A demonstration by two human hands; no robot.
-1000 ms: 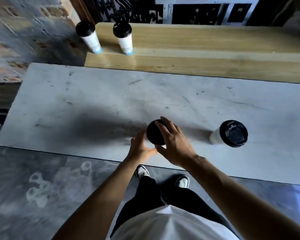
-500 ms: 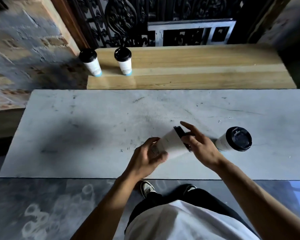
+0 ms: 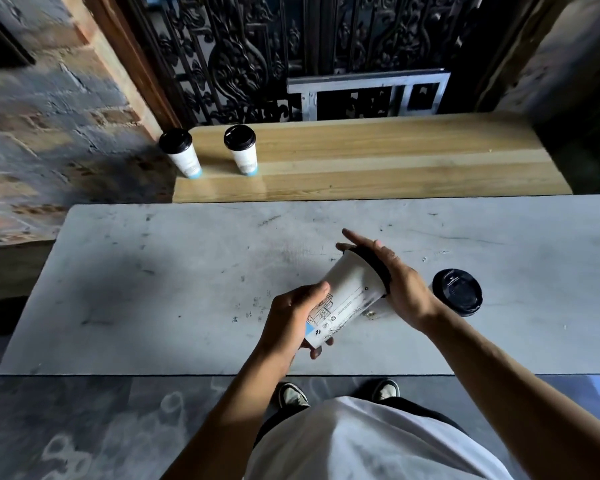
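A white paper cup (image 3: 352,292) with a black lid and printed drawings is tipped on its side above the grey table (image 3: 153,271), lid pointing away and to the right. My left hand (image 3: 288,320) grips its base end, fingers curled round it. My right hand (image 3: 395,282) lies against the black lid with straight, spread fingers. A second lidded cup (image 3: 457,292) stands upright on the table just right of my right hand.
Two more lidded white cups (image 3: 181,154) (image 3: 242,149) stand at the left end of a wooden bench (image 3: 395,168) behind the table. An ornate black metal gate rises beyond it. A brick wall is on the left. My shoes show under the table's near edge.
The cup stood upright under both hands a second ago. It has been lifted and tipped onto its side, nearer me, with my left hand at its base and my right hand on the lid.
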